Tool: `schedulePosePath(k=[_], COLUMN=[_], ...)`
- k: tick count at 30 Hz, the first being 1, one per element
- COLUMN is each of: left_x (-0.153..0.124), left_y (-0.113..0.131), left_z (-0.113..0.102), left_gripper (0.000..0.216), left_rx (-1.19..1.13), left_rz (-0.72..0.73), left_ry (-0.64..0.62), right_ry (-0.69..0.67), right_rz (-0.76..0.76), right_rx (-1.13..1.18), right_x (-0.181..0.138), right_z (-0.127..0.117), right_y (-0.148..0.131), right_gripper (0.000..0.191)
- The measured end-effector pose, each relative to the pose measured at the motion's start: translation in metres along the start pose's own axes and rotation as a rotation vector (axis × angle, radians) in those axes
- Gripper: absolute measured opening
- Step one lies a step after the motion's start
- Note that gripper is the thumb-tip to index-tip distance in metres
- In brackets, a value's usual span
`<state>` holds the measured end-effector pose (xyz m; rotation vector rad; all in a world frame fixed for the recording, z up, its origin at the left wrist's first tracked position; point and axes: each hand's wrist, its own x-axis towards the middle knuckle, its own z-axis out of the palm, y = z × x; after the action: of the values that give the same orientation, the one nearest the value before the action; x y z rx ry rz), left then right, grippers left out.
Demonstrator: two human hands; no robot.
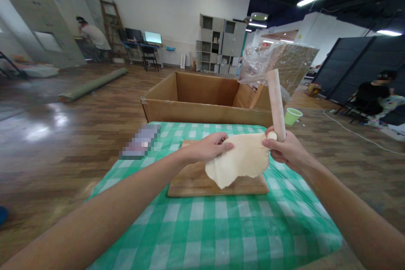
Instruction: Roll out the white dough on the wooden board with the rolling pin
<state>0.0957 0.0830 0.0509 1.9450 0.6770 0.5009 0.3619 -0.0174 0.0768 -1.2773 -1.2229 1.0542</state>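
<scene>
A thin sheet of pale dough point(240, 162) hangs in the air above a wooden cutting board point(193, 181). My left hand point(209, 147) pinches the sheet's upper left edge. My right hand point(284, 151) pinches its upper right corner and also grips the lower end of a pale rolling pin point(276, 101), which stands nearly upright. The board lies on a table with a green and white checked cloth point(218, 228).
A large open cardboard box point(202, 97) stands on the floor just beyond the table, with crumpled clear plastic point(278, 61) at its right end. A green cup point(292, 116) sits right of it. A blurred flat object point(141, 142) lies on the cloth's left. People are far off at both sides.
</scene>
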Motion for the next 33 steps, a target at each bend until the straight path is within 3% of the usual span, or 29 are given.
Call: schedulePosePath(k=[4, 8, 12, 16, 22, 29, 33], left_x=[-0.033, -0.06, -0.074, -0.078, -0.078, -0.079, -0.076], left_y=[-0.009, -0.025, -0.04, -0.049, -0.046, -0.04, -0.047], left_z=[0.019, 0.026, 0.022, 0.011, -0.004, -0.006, -0.001], left_gripper=[0.047, 0.047, 0.044, 0.038, 0.032, 0.027, 0.031], left_rx=[-0.333, -0.504, -0.512, -0.33, 0.019, 0.055, -0.054], left_rz=[-0.181, -0.356, -0.475, -0.499, -0.488, -0.452, -0.396], left_ry=[-0.113, -0.046, 0.059, 0.078, -0.012, -0.034, 0.047], right_ry=[-0.22, -0.4, -0.481, -0.533, -0.442, -0.246, -0.17], right_rz=[0.089, 0.165, 0.151, 0.079, -0.005, 0.02, -0.006], right_rx=[-0.022, -0.115, -0.153, -0.235, -0.37, -0.406, -0.367], right_x=[0.02, 0.045, 0.068, 0.081, 0.091, 0.097, 0.093], right_z=[0.003, 0.028, 0.061, 0.081, 0.089, 0.084, 0.082], right_y=[-0.012, 0.0, 0.017, 0.016, 0.017, 0.043, 0.033], right_gripper=[0.044, 0.039, 0.038, 0.045, 0.047, 0.021, 0.012])
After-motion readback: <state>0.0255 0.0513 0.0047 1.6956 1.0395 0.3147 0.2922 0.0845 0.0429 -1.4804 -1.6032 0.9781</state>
